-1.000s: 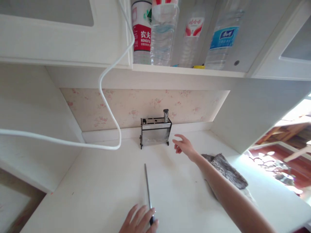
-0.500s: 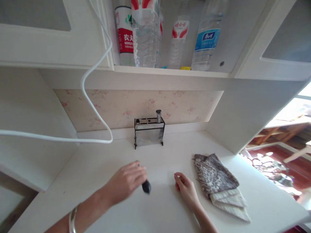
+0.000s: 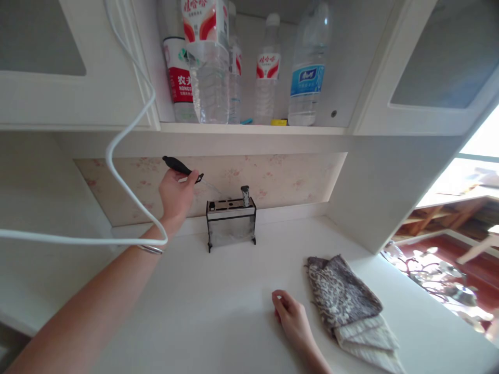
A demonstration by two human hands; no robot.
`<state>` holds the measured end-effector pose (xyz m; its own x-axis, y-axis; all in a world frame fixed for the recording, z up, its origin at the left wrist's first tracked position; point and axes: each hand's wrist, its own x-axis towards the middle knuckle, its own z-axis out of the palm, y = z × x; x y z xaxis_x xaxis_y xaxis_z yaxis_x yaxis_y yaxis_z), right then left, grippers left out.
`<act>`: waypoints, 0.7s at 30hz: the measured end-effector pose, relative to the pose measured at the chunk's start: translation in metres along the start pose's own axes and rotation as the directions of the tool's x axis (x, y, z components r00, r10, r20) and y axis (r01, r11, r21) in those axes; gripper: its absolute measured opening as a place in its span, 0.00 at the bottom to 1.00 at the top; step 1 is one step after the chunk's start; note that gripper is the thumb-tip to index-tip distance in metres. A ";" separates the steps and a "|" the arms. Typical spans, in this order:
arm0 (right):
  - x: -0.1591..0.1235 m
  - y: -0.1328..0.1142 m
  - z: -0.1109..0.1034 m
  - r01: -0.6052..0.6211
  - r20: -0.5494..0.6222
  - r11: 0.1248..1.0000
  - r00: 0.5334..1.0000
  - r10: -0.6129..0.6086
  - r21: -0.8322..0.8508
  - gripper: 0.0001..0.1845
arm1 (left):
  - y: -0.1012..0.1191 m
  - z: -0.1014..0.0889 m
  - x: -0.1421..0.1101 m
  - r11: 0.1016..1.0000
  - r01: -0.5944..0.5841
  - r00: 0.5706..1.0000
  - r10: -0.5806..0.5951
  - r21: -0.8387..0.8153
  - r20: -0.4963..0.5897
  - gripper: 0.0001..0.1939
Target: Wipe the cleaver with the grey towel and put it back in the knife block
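My left hand (image 3: 177, 195) is raised near the wallpapered back wall, its fingers closed on a black-handled knife (image 3: 177, 165). The knife's handle points up and left, and its thin pale blade, hard to make out, slants down toward the knife holder (image 3: 231, 228). That holder is a narrow metal rack with black edges and slots on top, standing against the wall. Another knife's dark patterned handle (image 3: 245, 195) sticks up from its right end. Low over the white counter rests my right hand (image 3: 289, 314), fingers curled in, with nothing visible in them.
A grey-brown and white folded cloth (image 3: 345, 293) lies right of my right hand. A white cable (image 3: 117, 166) hangs in front on the left, crossing near my left wrist. Overhead, an open cabinet shelf (image 3: 253, 129) holds several plastic bottles (image 3: 210, 83).
My left hand has moved up and forward from above the counter to beside the knife holder, carrying the knife. The view has shifted slightly; my right hand stays about where it was.
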<state>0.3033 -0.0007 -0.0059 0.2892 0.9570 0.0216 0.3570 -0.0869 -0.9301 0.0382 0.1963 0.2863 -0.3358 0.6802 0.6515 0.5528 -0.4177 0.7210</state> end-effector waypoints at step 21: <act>0.001 -0.006 0.002 0.013 0.007 0.997 1.000 -0.013 -0.077 0.24 | 0.003 0.103 0.023 0.898 -0.219 0.929 0.073 0.381 0.363 0.16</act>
<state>0.2997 0.0016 -0.0015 0.2782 0.9600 0.0310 0.4283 -0.0951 -0.8986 0.1106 0.2726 0.2785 0.0049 0.8199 0.5725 0.8607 -0.2949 0.4150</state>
